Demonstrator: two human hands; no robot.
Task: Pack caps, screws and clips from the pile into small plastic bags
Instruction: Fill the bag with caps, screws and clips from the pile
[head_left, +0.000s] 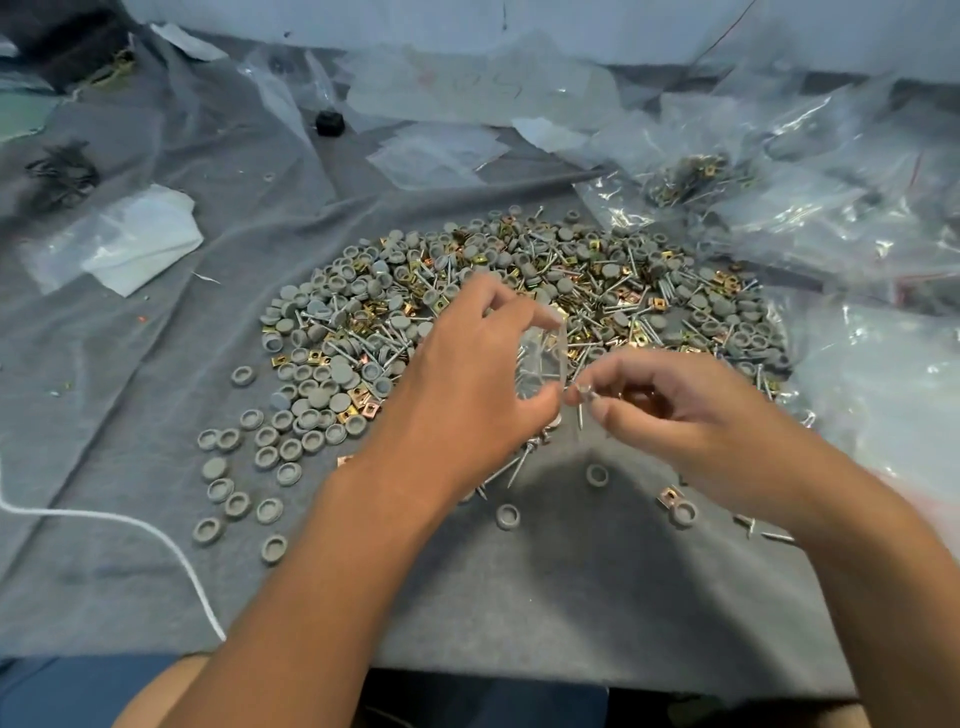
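So the step here looks like feeding a screw into the bag. The left hand (467, 374) holds a small clear plastic bag (540, 358) up over the near edge of the big mixed pile of grey round plastic caps, thin steel screws and brass-coloured square clips (519, 301), fingers curled round it, thumb low and the other fingertips up top. The right hand (691, 410) is just beside it, pinching a slim silver screw (580, 408) by the head end with the point hanging down, right at the bag's lower corner by the left thumb.

I can't tell for sure which way the bag's mouth faces or whether anything's in it already, it's too see-through.

How I'd do it well: spread the mouth with the left thumb and forefinger so there's an actual gap, not two films stuck together. Go in head first if possible, since the sharp tip likes to snag or poke through thin plastic. Keep the bag over the grey felt-covered tabletop (519, 597) close to the pile, so anything dropped lands with the loose caps (506, 517) and screws already scattered there and not in your lap.

Filled bags look stacked off to the right (691, 176), so plenty still left to do going by that pile.
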